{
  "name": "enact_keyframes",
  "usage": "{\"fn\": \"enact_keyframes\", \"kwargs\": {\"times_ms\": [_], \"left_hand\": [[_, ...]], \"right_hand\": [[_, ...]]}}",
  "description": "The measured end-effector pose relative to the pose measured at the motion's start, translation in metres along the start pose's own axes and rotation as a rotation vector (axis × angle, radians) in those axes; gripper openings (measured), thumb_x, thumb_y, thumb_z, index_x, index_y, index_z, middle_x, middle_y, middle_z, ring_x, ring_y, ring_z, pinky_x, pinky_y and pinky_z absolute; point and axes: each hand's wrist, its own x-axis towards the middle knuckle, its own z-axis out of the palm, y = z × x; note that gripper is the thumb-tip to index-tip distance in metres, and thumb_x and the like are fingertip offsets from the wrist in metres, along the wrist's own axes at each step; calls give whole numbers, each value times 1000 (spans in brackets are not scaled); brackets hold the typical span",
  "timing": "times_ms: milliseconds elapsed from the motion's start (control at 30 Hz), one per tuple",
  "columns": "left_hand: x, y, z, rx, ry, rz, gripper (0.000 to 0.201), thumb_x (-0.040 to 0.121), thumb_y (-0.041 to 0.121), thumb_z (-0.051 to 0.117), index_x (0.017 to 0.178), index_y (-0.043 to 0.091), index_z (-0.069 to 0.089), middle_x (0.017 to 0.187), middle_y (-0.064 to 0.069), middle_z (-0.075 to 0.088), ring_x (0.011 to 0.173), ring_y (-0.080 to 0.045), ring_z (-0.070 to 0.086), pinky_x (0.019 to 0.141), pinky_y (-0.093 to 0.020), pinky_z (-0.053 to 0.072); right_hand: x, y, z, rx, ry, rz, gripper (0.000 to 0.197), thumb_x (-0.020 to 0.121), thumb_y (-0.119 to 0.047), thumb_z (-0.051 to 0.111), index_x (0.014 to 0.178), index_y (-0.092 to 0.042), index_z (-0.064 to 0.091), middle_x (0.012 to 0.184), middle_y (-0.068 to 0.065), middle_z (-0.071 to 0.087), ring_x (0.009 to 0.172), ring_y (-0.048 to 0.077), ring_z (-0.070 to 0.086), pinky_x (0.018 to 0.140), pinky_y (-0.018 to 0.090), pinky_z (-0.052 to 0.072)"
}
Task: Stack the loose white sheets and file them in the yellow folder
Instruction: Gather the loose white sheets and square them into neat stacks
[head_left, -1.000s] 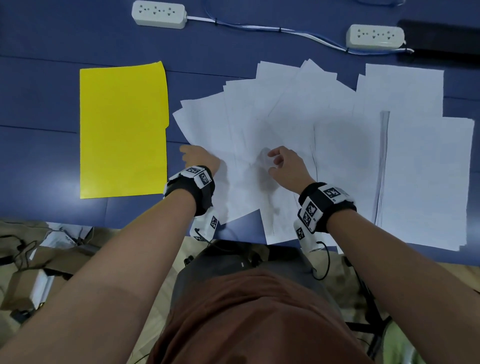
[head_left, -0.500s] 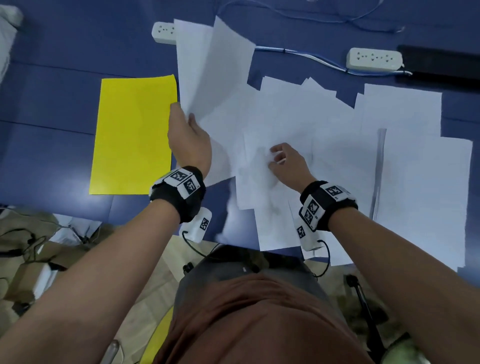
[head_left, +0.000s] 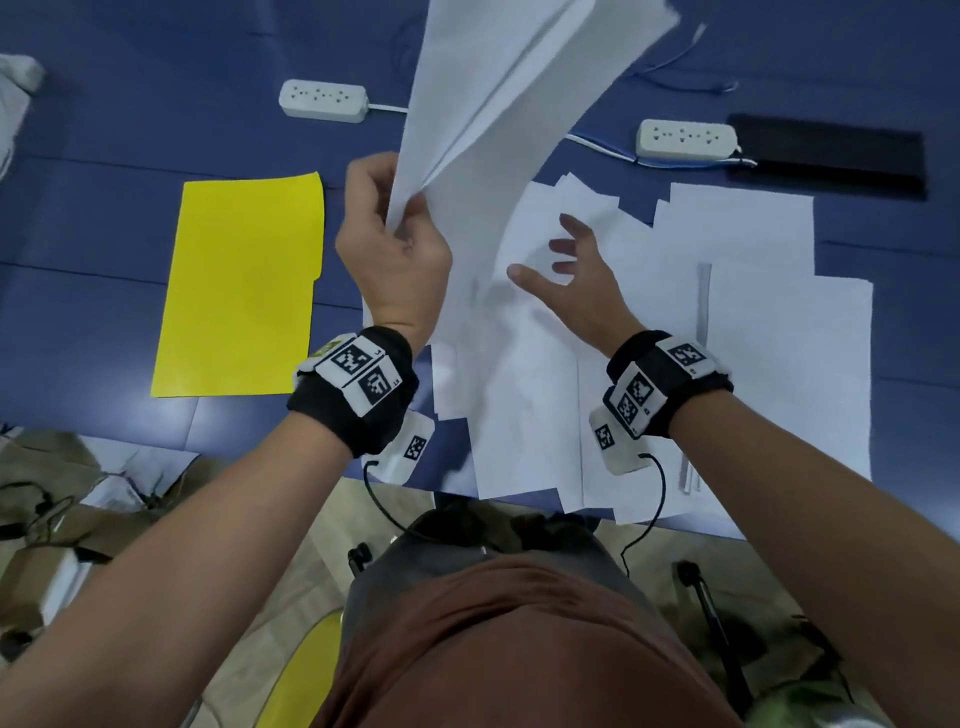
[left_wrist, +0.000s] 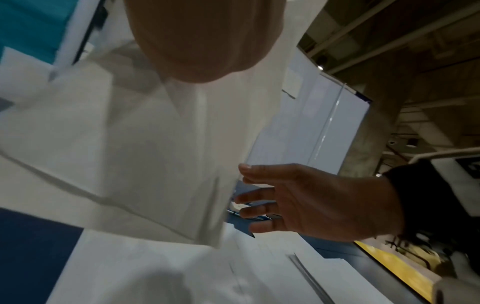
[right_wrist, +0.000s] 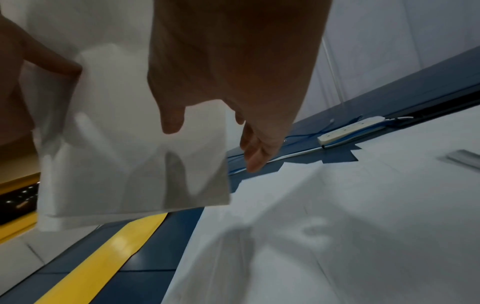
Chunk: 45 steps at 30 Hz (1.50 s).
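Left hand (head_left: 392, 254) fingers clamp a few lifted sheets (head_left: 498, 88); right hand (head_left: 576, 280) fingers spread; most sheets (head_left: 727, 322) remain scattered on bench; yellow folder (head_left: 239, 286) closed, unfilled.

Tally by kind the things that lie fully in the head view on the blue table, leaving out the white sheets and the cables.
Yellow folder: 1
White power strips: 2
Black flat bar: 1
Clear strip lying on the sheets: 1
Total: 5
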Motion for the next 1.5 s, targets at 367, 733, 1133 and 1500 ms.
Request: {"fn": "enact_keyframes", "kwargs": {"times_ms": [367,733,1133,1500], "left_hand": [[-32,15,32,-144,-166,-363,34,88,-4,51,119,6,59,105,1,68,93,-7,66,86,-25,54],[-43,23,51,-124,-464,-520,20,84,5,59,98,15,68,96,-3,74,93,-21,70,83,-38,59],[-48,9,55,55,-543,-701,27,74,1,54,97,8,67,94,-7,74,88,-27,70,76,-42,59],[-50,0,55,105,-533,-683,19,82,9,56,96,16,67,101,-5,73,99,-30,67,86,-44,56]], "right_hand": [[-32,8,-55,310,283,-51,68,73,-38,83,126,-23,44,116,-5,65,103,6,65,90,32,56],[-54,8,-99,287,427,-133,39,80,-10,68,116,-17,57,113,3,69,103,20,67,91,45,56],[-64,22,-86,184,411,-95,27,87,-13,59,114,-16,61,104,-4,70,97,14,67,87,40,57],[-59,42,-84,51,348,-67,35,96,-16,51,131,-20,53,116,-11,64,102,2,59,85,13,46]]}}
